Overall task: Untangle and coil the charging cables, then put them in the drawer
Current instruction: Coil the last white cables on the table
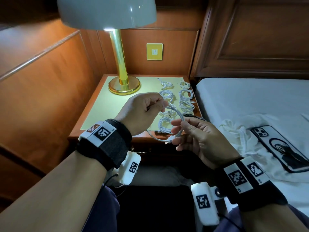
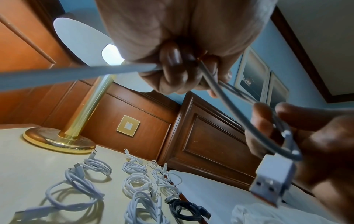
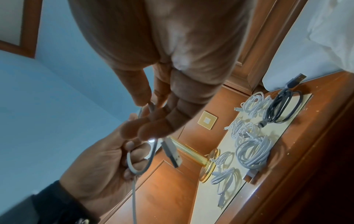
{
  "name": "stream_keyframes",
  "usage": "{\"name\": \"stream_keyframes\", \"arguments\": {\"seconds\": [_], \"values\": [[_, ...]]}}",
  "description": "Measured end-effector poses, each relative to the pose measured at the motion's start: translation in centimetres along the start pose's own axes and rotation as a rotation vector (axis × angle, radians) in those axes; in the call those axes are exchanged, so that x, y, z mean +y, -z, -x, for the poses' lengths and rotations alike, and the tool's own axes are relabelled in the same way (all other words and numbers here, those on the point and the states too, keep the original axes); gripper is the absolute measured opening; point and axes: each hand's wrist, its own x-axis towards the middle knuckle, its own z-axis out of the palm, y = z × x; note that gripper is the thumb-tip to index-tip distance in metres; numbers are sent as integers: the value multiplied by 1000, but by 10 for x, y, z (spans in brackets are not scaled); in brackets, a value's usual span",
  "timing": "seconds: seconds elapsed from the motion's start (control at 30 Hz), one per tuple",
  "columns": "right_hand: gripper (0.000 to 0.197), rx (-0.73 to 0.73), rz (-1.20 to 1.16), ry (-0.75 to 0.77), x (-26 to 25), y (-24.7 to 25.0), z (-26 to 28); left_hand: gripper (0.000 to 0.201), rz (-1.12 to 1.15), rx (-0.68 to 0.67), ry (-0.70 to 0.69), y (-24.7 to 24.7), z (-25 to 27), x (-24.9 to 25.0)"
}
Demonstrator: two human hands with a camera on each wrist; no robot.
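Coiling in hand: left fingers (image 1: 156, 104) curl round a white cable (image 1: 177, 113), right fingers (image 1: 179, 127) pinch its loop near the plug, coils (image 1: 185, 99) on the table (image 1: 100, 104) beyond; next, probably another wrap.

Your warmest light comes from the lit bulb under the pale dome-shaded brass table lamp (image 1: 107, 12), which throws an orange glow over the wood panelling and a bright pool on the cream mat of the wooden nightstand (image 1: 98, 104). The coiled white charging cables (image 2: 132, 184) cast soft shadows there. Below the nightstand, the head view sinks to near black. In your 2 wrist views the bulb glares white, straight lines bow near the edges, and the close left hand (image 2: 180, 45) and right hand (image 3: 168, 60) blur.
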Motion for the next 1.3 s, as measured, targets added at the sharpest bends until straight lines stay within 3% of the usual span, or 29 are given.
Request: {"name": "stream_keyframes", "arguments": {"seconds": [0.1, 0.27, 0.43, 0.57, 0.73, 0.83, 0.93, 1.1, 1.2, 1.3], "values": [[20, -13, -9, 56, 0, -2, 0, 26, 28, -12, 17, 2, 0, -1], [18, 65, -150, 167, -7, 6, -1, 29, 85, -165, 92, 7, 1, 3], [19, 184, -294, 159, -13, 14, 1, 12, 204, -241, 212, 19, 3, 3], [26, 265, -342, 164, -21, 24, 4, 8, -36, -75, 180, 33, 7, -9], [21, 237, -379, 226, -26, 29, 7, 10, -227, 304, 144, 66, 15, -23], [17, 190, -370, 259, -20, 23, 5, 7, -278, 416, 154, 68, 20, -21], [18, 164, -293, 314, -14, 15, 4, 5, -448, 284, 55, 61, 24, -15], [20, 207, 14, 429, -2, 4, 4, 15, -676, -201, 101, 36, 32, -4], [20, 240, 191, 478, 2, 1, 7, 19, -655, -303, 45, 26, 35, 5], [18, 265, 338, 487, 4, -1, 7, 31, -622, -312, -30, 26, 35, 13]]}}
